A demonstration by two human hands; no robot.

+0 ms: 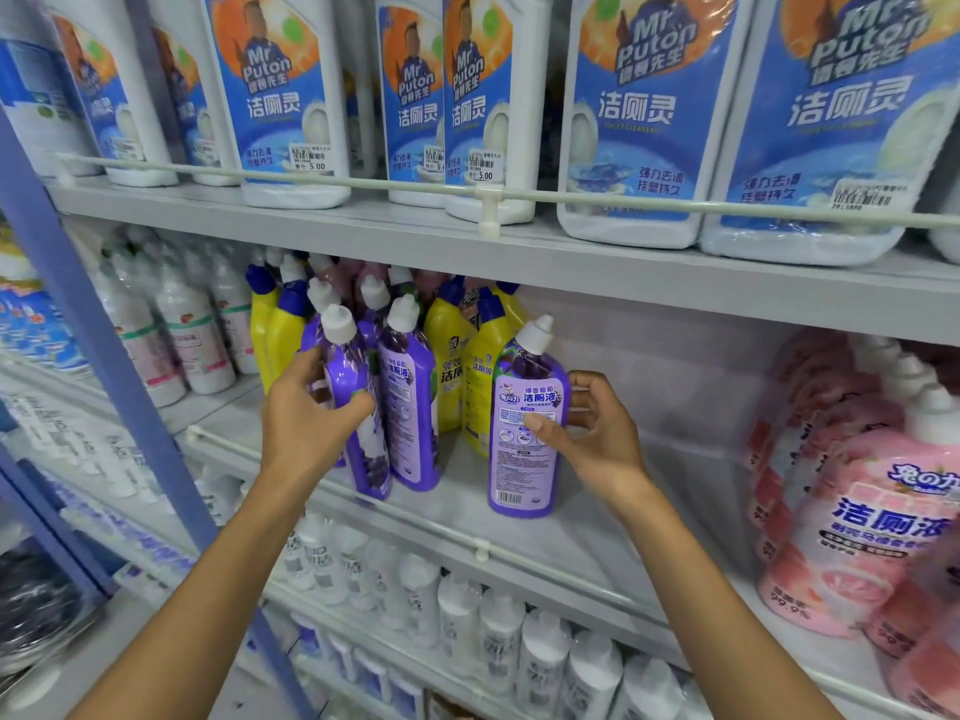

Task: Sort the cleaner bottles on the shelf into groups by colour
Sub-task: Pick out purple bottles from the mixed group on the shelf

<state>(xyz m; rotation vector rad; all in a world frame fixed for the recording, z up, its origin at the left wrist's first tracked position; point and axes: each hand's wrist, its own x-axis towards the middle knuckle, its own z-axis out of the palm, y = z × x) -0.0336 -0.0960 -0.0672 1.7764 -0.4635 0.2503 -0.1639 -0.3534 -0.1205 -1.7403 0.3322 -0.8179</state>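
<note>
Shelf: the middle shelf (519, 522) is being worked on; its front is guarded by a thin rail (447, 537).
Purple group: several purple bottles (410, 402) with white caps are gathered at the front left of the shelf, touching one another.
Yellow group: yellow bottles (452, 345) with blue caps are stood just behind and beside the purple ones, partly mixed in among them.
Pink group: pink bottles (857, 537) are kept well apart at the right end.
Left hand: the left hand (306, 413) is wrapped around the leftmost purple bottle (353, 387), fingers closed on its body, thumb across the front.
Right hand: the right hand (592, 433) is curled around a lone purple bottle (524, 423), thumb pressed on the label, fingers behind it; the bottle is tilted slightly left and stands apart from the purple cluster.
Step in hand: by the look of it, the stray purple bottle is being brought to its own colour.
Next move: a slide leftward is called for, so that the lone bottle is set upright against the purple cluster, in front of the yellow ones, without any being toppled over the rail.
Remaining: the yellow bottles appear yet to be separated out.
</note>
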